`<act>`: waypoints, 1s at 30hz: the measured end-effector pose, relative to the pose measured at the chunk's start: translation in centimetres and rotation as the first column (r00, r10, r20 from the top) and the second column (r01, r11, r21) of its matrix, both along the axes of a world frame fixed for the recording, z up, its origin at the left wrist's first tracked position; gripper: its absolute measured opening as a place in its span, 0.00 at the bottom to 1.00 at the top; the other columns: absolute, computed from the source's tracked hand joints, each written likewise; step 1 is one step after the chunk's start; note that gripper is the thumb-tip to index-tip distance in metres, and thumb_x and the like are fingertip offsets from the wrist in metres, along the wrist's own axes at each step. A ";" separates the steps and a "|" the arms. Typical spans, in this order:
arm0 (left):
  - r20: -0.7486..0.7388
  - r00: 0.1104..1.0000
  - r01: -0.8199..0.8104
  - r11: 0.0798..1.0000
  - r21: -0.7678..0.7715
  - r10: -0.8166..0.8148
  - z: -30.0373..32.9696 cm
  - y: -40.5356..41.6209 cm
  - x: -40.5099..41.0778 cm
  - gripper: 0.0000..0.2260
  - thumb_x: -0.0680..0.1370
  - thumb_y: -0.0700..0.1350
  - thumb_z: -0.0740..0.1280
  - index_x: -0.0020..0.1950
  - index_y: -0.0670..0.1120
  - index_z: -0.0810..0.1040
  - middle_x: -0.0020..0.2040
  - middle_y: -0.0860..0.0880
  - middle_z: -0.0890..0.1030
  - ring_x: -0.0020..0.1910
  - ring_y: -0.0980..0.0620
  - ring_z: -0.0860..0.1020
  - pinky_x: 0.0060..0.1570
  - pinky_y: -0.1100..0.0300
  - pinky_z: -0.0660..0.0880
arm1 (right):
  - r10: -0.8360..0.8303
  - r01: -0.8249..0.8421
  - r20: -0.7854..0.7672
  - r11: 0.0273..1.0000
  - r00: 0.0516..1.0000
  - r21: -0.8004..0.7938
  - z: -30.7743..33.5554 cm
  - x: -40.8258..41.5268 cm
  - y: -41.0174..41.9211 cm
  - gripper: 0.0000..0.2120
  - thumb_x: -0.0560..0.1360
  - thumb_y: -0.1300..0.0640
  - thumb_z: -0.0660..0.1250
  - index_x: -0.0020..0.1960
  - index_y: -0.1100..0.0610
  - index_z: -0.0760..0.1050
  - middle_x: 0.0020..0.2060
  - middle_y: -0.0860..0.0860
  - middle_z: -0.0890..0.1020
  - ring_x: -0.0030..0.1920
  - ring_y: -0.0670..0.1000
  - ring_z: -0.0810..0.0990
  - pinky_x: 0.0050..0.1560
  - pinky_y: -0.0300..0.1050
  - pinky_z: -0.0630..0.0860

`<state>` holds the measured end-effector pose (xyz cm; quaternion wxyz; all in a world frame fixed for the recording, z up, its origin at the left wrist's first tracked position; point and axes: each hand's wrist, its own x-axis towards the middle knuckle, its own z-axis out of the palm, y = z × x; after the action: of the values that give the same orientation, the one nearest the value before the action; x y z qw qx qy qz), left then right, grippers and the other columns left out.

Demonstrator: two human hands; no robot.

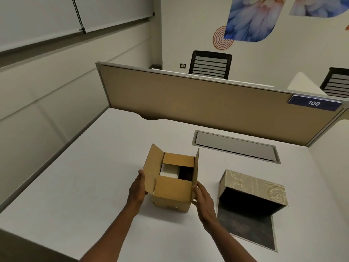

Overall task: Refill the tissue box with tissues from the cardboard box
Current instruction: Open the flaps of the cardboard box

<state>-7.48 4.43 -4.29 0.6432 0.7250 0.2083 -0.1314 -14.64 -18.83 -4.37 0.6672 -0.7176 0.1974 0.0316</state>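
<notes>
A small brown cardboard box (171,193) stands on the white desk (90,186) with its top flaps open. Inside it I see a white stack of tissues (169,171) at the left and a dark gap at the right. My left hand (137,188) presses against the box's left flap and side. My right hand (203,200) lies flat against its right side. To the right lies the beige patterned tissue box (255,188), tipped on its side. Its dark inside looks empty, and its dark lid lies flat on the desk toward me.
A tan partition (188,99) with a blue "109" tag (314,104) closes the desk's far edge. A grey cable hatch (235,146) is set into the desk behind the boxes. Black mesh chairs (210,64) stand beyond the partition. A wall runs along the left.
</notes>
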 end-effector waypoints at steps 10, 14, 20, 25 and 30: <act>0.315 0.947 -0.152 0.774 0.615 -0.064 -0.9 0.4 0.0 0.31 0.82 0.43 0.66 0.83 0.48 0.56 0.79 0.40 0.67 0.75 0.37 0.69 0.69 0.41 0.73 | -0.107 0.107 0.086 0.994 0.991 0.001 -1.2 -1.5 -2.0 0.14 0.87 0.51 0.52 0.68 0.49 0.71 0.61 0.53 0.80 0.59 0.56 0.82 0.55 0.51 0.83; 0.217 0.496 -0.008 0.246 0.969 -0.841 -0.2 -0.2 0.6 0.40 0.74 0.30 0.64 0.83 0.53 0.57 0.81 0.47 0.64 0.82 0.44 0.57 0.80 0.43 0.56 | -0.136 0.142 0.084 0.987 0.987 -0.070 -1.0 -1.8 -2.2 0.12 0.87 0.53 0.50 0.67 0.48 0.67 0.61 0.55 0.78 0.56 0.57 0.83 0.51 0.49 0.82; 0.285 0.627 0.179 0.490 0.853 -0.725 3.0 -1.4 -0.6 0.24 0.86 0.56 0.50 0.82 0.54 0.57 0.57 0.53 0.82 0.66 0.55 0.75 0.81 0.47 0.52 | -0.102 0.134 0.107 0.928 0.989 -0.349 -2.7 -2.3 -3.2 0.20 0.87 0.53 0.53 0.78 0.50 0.62 0.63 0.58 0.80 0.45 0.51 0.86 0.46 0.51 0.83; 0.323 0.764 0.247 0.716 0.653 -0.558 3.7 -1.5 -1.3 0.29 0.81 0.68 0.50 0.77 0.57 0.69 0.38 0.51 0.82 0.64 0.38 0.78 0.76 0.43 0.65 | 0.196 -0.022 0.096 0.524 0.976 -0.852 -3.0 -2.0 -4.2 0.34 0.78 0.67 0.67 0.80 0.49 0.62 0.80 0.55 0.62 0.77 0.60 0.66 0.67 0.54 0.75; 0.181 0.715 0.347 0.566 0.748 -0.676 2.2 -1.2 -3.3 0.29 0.79 0.56 0.70 0.78 0.57 0.66 0.60 0.51 0.82 0.72 0.47 0.72 0.80 0.46 0.59 | 0.539 -0.233 -0.035 0.304 0.841 -0.924 -0.4 0.7 -5.5 0.26 0.75 0.67 0.68 0.71 0.54 0.75 0.71 0.53 0.76 0.71 0.58 0.74 0.65 0.50 0.77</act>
<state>-10.78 3.27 -2.07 0.2997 0.9416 -0.1403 -0.0633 -13.96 -24.30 -4.79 0.1648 -0.9815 -0.0955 -0.0211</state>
